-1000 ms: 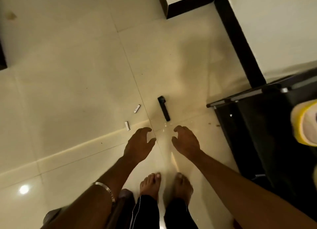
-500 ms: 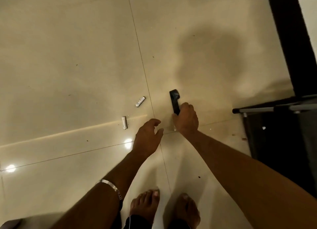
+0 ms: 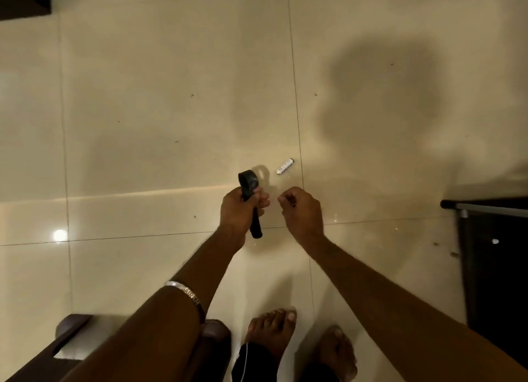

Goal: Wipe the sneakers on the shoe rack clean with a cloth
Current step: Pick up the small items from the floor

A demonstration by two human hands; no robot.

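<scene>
Two bare hands over the tiled floor (image 3: 143, 96): left hand (image 3: 238, 210) clenched round a black torch-like tool (image 3: 251, 201), right hand (image 3: 301, 210) just beside, fingers curled, whether pinching anything impossible to tell. One battery (image 3: 285, 166) near the tile seam. No sneakers, no cloth in sight; dark rack frame (image 3: 485, 207) at the floor's right edge.

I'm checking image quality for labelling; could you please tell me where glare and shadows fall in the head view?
Head view: warm, dim light; a bright glare spot on the glossy floor at left; a large soft shadow at upper right; forearms blurred at the near edge.
</scene>
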